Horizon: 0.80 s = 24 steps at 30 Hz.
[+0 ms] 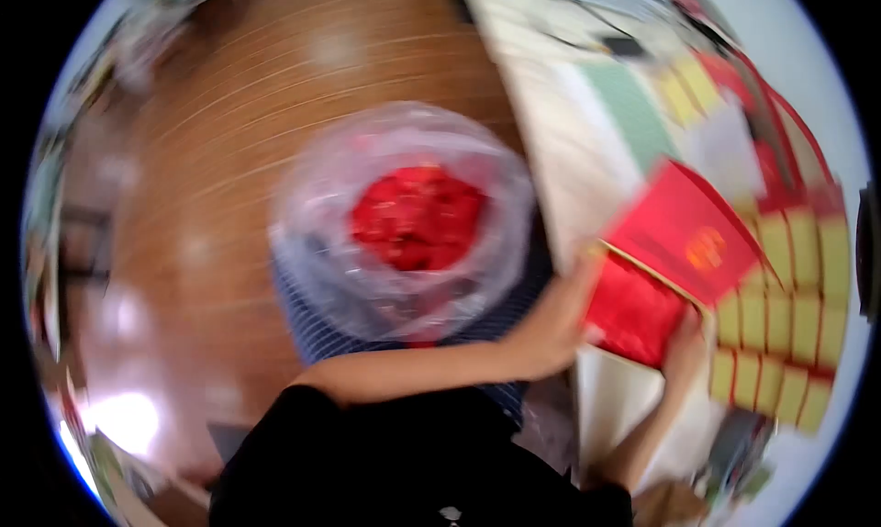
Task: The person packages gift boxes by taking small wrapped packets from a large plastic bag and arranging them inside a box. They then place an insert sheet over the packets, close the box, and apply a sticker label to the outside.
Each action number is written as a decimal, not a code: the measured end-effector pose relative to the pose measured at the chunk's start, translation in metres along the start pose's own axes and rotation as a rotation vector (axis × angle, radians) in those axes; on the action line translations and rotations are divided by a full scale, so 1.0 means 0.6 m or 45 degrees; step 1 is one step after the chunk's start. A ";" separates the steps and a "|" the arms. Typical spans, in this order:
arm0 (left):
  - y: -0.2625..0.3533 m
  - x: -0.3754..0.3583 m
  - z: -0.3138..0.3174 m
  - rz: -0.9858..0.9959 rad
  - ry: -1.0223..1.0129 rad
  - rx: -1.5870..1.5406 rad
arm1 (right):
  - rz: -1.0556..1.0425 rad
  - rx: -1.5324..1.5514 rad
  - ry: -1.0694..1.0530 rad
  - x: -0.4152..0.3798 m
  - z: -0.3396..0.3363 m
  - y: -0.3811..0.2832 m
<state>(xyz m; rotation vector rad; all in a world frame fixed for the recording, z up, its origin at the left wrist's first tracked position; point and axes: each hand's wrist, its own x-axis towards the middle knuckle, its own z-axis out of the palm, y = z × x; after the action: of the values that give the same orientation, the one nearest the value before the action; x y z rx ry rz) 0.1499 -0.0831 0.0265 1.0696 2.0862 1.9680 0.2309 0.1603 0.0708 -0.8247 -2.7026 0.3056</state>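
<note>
The picture is motion-blurred and tilted. Both my hands hold an open red box (674,261) at the edge of a white table (551,114). My left hand (555,320) grips its left side. My right hand (684,348) holds its lower edge. The box lid (693,229) stands open and bears a gold emblem; the inside (633,311) is lined red. To the left, on my lap, sits a clear plastic bag (404,219) holding a heap of red pieces (418,215).
Rows of several yellow-and-red boxes (789,297) lie on the table to the right of the held box. Papers and green and yellow sheets (633,105) lie farther along the table. Wooden floor (229,160) spreads to the left.
</note>
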 end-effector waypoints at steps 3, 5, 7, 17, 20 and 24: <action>0.002 -0.024 0.024 -0.071 -0.094 -0.101 | 0.155 0.259 -0.154 -0.020 -0.012 0.046; 0.013 -0.032 0.022 -0.080 -0.160 -0.086 | 0.177 0.298 -0.191 -0.025 -0.005 0.079; 0.001 0.002 0.003 -0.089 -0.187 -0.065 | 0.188 0.346 -0.183 0.008 0.017 0.070; -0.113 -0.082 -0.141 -0.423 0.407 -0.180 | -0.265 0.358 0.493 -0.049 -0.008 -0.232; -0.172 -0.129 -0.181 -0.733 0.617 -0.358 | -0.553 0.763 0.370 -0.087 0.080 -0.383; -0.211 -0.196 -0.216 -0.826 0.713 -0.282 | -0.508 0.755 -0.390 -0.071 0.337 -0.464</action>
<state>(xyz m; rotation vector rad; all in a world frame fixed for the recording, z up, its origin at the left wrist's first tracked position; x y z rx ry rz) 0.1195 -0.2464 -0.1121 -0.2271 1.9819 2.1858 0.0541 -0.1132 -0.0477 -0.0694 -2.7102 1.1343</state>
